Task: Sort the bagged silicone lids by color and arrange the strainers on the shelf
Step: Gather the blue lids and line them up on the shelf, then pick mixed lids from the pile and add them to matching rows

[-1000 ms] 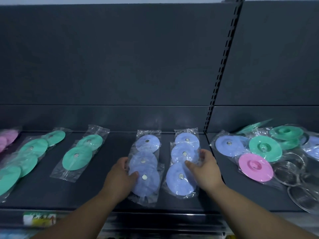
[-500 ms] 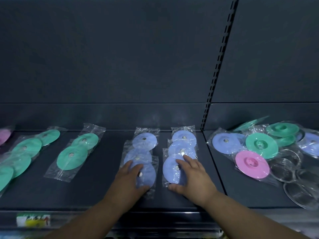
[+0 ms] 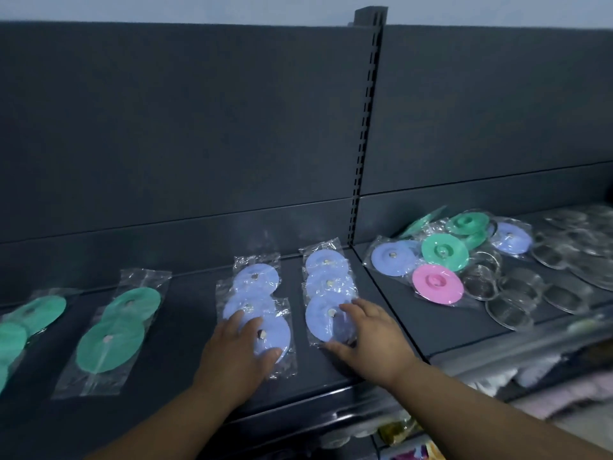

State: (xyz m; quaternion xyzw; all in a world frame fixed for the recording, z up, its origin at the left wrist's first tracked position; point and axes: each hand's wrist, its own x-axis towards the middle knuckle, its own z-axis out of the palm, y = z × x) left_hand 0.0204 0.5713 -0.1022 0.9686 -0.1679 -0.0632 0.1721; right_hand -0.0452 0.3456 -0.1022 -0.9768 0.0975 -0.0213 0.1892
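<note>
Our left hand (image 3: 235,356) lies flat, fingers straight and spread, on the left-column blue lid (image 3: 277,333). The bagged lid shows past the fingertips toward 1 o'clock, with the thumb on its near edge. Our right hand (image 3: 368,340), fingers also uncurled and grasping nothing, covers the right side of the right-column blue lid (image 3: 321,322), which shows at 10 o'clock. Both lie on the dark shelf (image 3: 185,327). Green bagged lids (image 3: 112,336) lie at 9 o'clock, and a mixed pile (image 3: 438,283) and clear strainers (image 3: 510,310) at 2 o'clock.
</note>
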